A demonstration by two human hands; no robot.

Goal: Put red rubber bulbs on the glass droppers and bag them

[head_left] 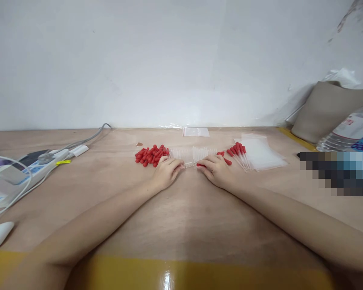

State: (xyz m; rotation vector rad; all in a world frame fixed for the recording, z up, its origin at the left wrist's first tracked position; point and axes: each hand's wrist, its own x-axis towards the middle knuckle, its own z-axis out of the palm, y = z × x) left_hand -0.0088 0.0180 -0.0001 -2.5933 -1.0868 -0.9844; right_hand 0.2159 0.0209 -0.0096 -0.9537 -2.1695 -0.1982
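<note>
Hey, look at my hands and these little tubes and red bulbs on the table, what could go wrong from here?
1. The clear tube between the left hand and right hand looks thin; pushing the red bulb on crooked might crack it.
2. Both hands sit close to the loose tubes and the bulb pile; a careless sweep could scatter them.
3. The finished droppers lie partly on plastic bags and may slide.
</note>
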